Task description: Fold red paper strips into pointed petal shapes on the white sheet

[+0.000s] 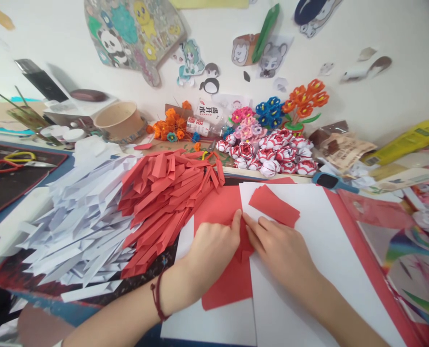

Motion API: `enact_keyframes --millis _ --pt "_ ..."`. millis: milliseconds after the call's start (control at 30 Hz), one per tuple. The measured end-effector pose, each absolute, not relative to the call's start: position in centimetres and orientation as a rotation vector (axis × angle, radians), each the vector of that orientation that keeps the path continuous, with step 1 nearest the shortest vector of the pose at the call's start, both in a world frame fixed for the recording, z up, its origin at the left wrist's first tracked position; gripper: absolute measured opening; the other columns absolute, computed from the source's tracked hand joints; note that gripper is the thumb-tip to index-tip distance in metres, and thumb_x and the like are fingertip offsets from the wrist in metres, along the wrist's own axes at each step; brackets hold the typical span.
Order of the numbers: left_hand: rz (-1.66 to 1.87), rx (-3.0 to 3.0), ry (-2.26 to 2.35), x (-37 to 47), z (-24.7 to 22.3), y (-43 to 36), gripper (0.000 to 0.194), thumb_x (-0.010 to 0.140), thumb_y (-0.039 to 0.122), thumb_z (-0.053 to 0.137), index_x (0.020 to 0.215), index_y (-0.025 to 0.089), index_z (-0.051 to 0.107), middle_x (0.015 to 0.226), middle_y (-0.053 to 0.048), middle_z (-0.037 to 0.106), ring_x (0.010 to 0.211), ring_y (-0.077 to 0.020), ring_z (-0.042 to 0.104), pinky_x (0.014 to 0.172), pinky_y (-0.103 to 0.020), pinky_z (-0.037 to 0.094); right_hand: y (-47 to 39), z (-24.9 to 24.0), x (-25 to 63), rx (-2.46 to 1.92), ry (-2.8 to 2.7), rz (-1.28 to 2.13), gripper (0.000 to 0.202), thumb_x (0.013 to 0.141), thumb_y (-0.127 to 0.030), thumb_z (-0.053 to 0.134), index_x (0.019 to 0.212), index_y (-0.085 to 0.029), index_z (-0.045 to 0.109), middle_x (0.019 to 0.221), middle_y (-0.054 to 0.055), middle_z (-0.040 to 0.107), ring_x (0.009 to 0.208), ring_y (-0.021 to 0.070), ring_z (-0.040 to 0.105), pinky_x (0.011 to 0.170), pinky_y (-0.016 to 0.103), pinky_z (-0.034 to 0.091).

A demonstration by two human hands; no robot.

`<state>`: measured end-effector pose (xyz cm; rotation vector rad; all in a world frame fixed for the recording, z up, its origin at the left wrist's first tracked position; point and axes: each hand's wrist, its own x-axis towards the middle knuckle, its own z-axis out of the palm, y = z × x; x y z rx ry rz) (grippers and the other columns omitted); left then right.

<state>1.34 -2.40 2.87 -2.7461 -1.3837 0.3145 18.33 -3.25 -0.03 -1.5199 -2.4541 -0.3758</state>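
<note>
My left hand, with a dark red cord bracelet at its wrist, is closed with thumb and fingers on a small red paper strip. Opposite it, my right hand pinches the same strip, and the two hands' fingertips almost meet. Most of the strip is hidden by the fingers. Beneath lie a larger red sheet and white sheets. A small stack of cut red paper pieces rests on the white paper just beyond my right hand.
To the left are heaps of folded red paper strips and folded white strips. Scissors lie at the far left. Red-and-white paper flowers, a round container and a blue watch line the back.
</note>
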Motion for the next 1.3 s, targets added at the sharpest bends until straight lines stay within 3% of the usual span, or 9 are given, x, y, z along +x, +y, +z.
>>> enact_keyframes --millis 433,567,667,800,1000,1233,1300 --pt "0.245 -2.788 -1.485 1.1 3.6 -2.5 0.048 0.084 0.0 0.044 0.131 0.003 0.05 0.063 -0.007 0.065 0.053 -0.0194 0.063 0.042 -0.026 0.03 -3.4 0.0 18.3 -1.583 -2.476 -0.334 0.034 0.095 -0.019 0.041 0.119 -0.016 0.066 0.068 0.002 0.062 0.059 0.0149 0.058 0.052 0.031 0.029" --pt "0.172 -2.79 -1.561 0.9 4.0 -2.2 0.03 0.082 0.003 0.045 0.102 0.011 0.065 0.062 -0.007 0.064 0.056 -0.0214 0.065 0.044 -0.025 0.034 -3.4 0.1 18.3 -1.594 -2.488 -0.321 0.035 0.096 -0.02 0.04 0.12 -0.017 0.065 0.07 0.003 0.063 0.06 0.015 0.058 0.052 0.03 0.03" --pt "0.082 -2.712 -1.672 0.8 4.0 -1.7 0.019 0.081 0.006 0.045 0.079 0.016 0.061 0.059 -0.006 0.062 0.055 -0.0243 0.064 0.045 -0.026 0.035 -3.4 0.0 18.3 -1.605 -2.495 -0.299 0.036 0.096 -0.02 0.039 0.121 -0.016 0.064 0.071 0.004 0.063 0.061 0.0149 0.058 0.052 0.03 0.03" --pt "0.038 -2.587 -1.724 0.8 3.4 -0.9 0.017 0.086 0.01 0.04 0.089 0.016 0.056 0.057 -0.004 0.06 0.052 -0.0234 0.063 0.044 -0.024 0.034 -3.2 -0.1 18.4 -1.592 -2.465 -0.249 0.035 0.096 -0.02 0.039 0.118 -0.016 0.066 0.068 0.002 0.062 0.059 0.0138 0.057 0.051 0.03 0.029" --pt "0.007 -2.65 -1.751 1.3 2.4 -0.5 0.03 0.097 0.04 0.036 0.089 0.016 0.053 0.063 -0.006 0.063 0.057 -0.0239 0.065 0.046 -0.024 0.036 -3.1 -0.3 18.4 -1.499 -2.382 -0.288 0.031 0.094 -0.018 0.041 0.101 -0.013 0.071 0.059 0.0 0.059 0.054 0.0125 0.055 0.053 0.03 0.027" --pt "-0.121 -2.74 -1.755 1.3 2.2 -0.2 0.022 0.096 0.028 0.038 0.085 0.019 0.054 0.066 -0.004 0.064 0.055 -0.021 0.063 0.045 -0.025 0.025 -3.3 -0.2 18.6 -1.477 -2.257 -0.335 0.039 0.093 -0.019 0.045 0.06 -0.016 0.065 0.049 0.0 0.053 0.047 0.0117 0.048 0.052 0.03 0.026" --pt "-0.185 -2.802 -1.748 1.1 2.5 -0.1 0.023 0.097 0.029 0.038 0.085 0.019 0.055 0.067 -0.003 0.064 0.056 -0.0192 0.062 0.047 -0.026 0.023 -3.1 0.1 18.8 -1.567 -2.138 -0.224 0.036 0.093 -0.023 0.046 0.065 -0.017 0.067 0.054 0.0 0.057 0.05 0.0119 0.05 0.053 0.029 0.028"
